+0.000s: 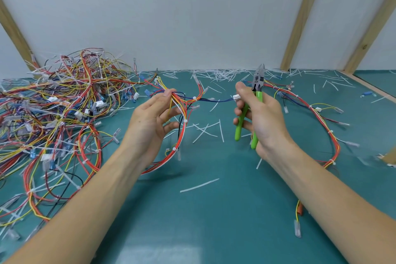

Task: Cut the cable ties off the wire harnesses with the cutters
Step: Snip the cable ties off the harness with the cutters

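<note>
Right now my right hand (260,113) is curled around the green handles of the cutters (255,103), whose nose points up and away, and its thumb and forefinger also pinch a small white connector (236,97), I judge to keep the blue lead taut. Left of the cutters, my left hand (150,118) pinches the wire harness (182,111) at its fanned-out wires between thumb and fingertips, lower fingers spread loosely, so that the bundle hangs in a loop below where its ties can be found. One white cable tie (194,98) sits on the bundle between hand and cutters; another (185,121) lies lower on the loop. I would guess one of these is the next cut, though the blades are not on either yet. Farther left of the cutters lies a big pile of harnesses (60,109), still tied. Right of the cutters another harness (321,118) curves across the green table (203,221), and behind them cut tie ends (222,75) litter the far edge.
</note>
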`<state>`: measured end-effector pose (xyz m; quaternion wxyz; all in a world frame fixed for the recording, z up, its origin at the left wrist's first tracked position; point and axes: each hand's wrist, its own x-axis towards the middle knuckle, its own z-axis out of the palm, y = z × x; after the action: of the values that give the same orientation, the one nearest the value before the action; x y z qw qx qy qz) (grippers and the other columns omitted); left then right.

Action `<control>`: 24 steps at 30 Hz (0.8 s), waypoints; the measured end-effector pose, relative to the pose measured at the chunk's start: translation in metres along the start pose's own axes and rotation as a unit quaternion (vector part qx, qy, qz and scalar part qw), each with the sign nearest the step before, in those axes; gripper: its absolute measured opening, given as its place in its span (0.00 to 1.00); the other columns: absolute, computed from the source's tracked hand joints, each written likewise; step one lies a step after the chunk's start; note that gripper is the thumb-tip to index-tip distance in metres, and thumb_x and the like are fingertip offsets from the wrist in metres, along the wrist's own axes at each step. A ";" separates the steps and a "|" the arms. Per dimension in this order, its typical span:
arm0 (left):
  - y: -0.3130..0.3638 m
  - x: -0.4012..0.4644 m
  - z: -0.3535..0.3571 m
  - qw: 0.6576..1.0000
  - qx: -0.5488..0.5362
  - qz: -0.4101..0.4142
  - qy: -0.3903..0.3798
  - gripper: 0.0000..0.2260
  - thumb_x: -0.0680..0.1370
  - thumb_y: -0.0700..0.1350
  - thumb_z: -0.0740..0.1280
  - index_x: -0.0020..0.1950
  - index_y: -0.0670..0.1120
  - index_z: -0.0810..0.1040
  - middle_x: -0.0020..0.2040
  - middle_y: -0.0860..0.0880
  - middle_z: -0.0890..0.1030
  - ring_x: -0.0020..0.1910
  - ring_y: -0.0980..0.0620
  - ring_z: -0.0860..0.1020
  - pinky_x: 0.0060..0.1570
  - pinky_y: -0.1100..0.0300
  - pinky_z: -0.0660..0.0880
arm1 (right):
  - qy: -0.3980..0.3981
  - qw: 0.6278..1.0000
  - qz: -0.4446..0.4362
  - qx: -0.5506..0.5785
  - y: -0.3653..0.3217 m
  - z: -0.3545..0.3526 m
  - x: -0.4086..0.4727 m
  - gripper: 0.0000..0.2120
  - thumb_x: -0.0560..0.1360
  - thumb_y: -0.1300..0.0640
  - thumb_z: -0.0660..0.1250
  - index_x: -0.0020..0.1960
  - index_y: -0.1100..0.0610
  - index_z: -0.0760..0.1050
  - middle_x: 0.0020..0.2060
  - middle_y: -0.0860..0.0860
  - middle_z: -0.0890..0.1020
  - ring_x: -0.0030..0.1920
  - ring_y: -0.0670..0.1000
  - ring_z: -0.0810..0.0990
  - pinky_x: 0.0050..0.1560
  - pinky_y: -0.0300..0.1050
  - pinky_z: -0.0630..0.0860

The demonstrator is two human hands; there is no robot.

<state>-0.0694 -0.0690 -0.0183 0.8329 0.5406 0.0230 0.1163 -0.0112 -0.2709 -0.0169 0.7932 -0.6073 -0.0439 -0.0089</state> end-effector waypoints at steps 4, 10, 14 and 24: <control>0.000 0.000 0.000 1.000 0.023 0.008 0.018 0.07 0.74 0.52 0.70 0.49 0.51 0.83 0.42 0.54 0.84 0.37 0.58 0.82 0.33 0.66 0.77 | -0.003 0.996 -0.083 -0.041 0.000 0.002 -0.004 0.07 0.77 0.58 0.74 0.50 0.54 0.75 0.34 0.50 0.82 0.32 0.48 0.75 0.34 0.46 0.76; -0.007 0.000 0.002 0.976 0.178 0.093 0.081 0.06 0.76 0.52 0.72 0.42 0.51 0.84 0.38 0.55 0.84 0.37 0.56 0.83 0.38 0.63 0.72 | -0.067 0.979 -0.166 -0.096 0.004 0.010 -0.016 0.05 0.73 0.55 0.73 0.46 0.52 0.77 0.39 0.56 0.85 0.32 0.49 0.75 0.35 0.47 0.76; -0.010 -0.003 0.008 0.960 0.213 0.178 0.045 0.05 0.77 0.45 0.73 0.42 0.47 0.84 0.36 0.53 0.84 0.35 0.58 0.80 0.37 0.70 0.74 | -0.202 0.962 -0.094 -0.160 0.013 0.015 -0.023 0.05 0.74 0.54 0.75 0.41 0.52 0.81 0.35 0.55 0.84 0.32 0.49 0.73 0.35 0.46 0.72; -0.015 -0.005 0.005 0.928 0.294 0.228 0.006 0.04 0.78 0.48 0.71 0.51 0.51 0.85 0.42 0.51 0.86 0.38 0.57 0.79 0.41 0.62 0.78 | -0.258 0.939 -0.015 -0.228 0.015 0.012 -0.022 0.07 0.73 0.54 0.78 0.41 0.53 0.81 0.31 0.51 0.80 0.32 0.47 0.72 0.35 0.41 0.72</control>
<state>-0.0714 -0.0802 -0.0305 0.5876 0.7510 -0.0626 0.2946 -0.0330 -0.2561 -0.0302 0.5947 -0.7526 -0.2528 0.1263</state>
